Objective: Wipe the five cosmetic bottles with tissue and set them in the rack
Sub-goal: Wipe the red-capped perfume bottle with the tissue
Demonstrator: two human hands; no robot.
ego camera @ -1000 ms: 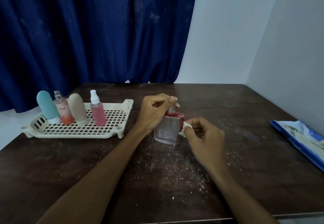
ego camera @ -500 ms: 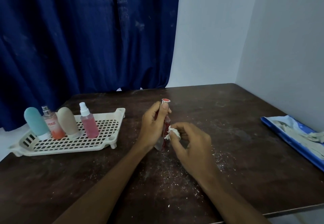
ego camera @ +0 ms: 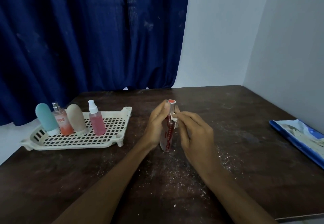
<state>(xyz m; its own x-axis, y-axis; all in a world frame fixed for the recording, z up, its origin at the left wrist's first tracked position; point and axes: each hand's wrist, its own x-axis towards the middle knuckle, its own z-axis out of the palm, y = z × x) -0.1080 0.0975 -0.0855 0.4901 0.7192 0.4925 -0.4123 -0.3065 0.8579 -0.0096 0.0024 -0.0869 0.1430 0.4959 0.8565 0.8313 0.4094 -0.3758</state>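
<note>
L hand (ego camera: 155, 127) grips clear bottle (ego camera: 167, 136) upright at table (ego camera: 228, 153) centre, thumb by red cap. R hand (ego camera: 194, 134) pinches tissue (ego camera: 174, 117) against bottle neck. Rack (ego camera: 112, 139) to left holds 4 bottles: teal (ego camera: 46, 118), orange (ego camera: 62, 122), beige (ego camera: 76, 119), pink (ego camera: 96, 120).

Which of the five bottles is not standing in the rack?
The clear, red-lettered bottle gripped by the left hand, tissue at its neck; the other four stand upright in the cream rack.
</note>
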